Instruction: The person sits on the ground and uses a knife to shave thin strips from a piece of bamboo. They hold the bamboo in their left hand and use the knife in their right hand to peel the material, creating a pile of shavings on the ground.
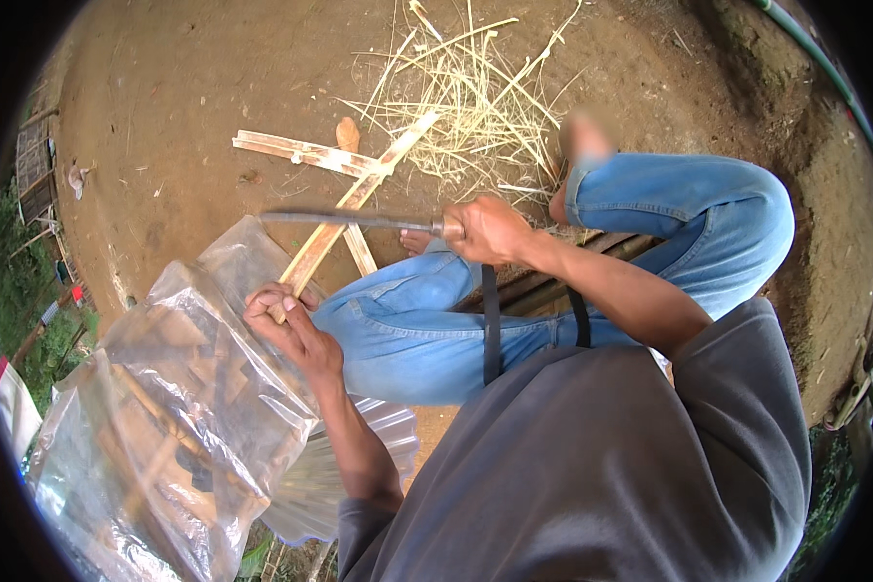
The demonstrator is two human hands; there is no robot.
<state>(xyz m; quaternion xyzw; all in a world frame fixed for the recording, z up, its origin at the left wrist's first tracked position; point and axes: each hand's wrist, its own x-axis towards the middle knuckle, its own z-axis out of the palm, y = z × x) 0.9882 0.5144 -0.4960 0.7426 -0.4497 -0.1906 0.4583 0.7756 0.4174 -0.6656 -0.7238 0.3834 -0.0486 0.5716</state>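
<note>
My left hand [289,325] is closed around the near end of a split bamboo strip [359,199], which slants up and away to the right. My right hand [495,231] grips the wooden handle of a long, dark-bladed machete [344,217]. Its blade points left and lies across the strip, a little beyond my left hand. Whether the edge bites into the strip I cannot tell. Farther out, another split bamboo piece [279,146] rests on the ground, partly behind the far part of the held strip. A shorter pale piece [361,250] shows below the blade.
A heap of thin bamboo shavings [475,102] covers the dirt ground ahead. Clear plastic sheeting [175,378] drapes over wooden pieces at left, beside a corrugated translucent sheet [359,466]. My bent legs in blue jeans [689,194] and a bare foot border the work. A green hose [824,63] runs at upper right.
</note>
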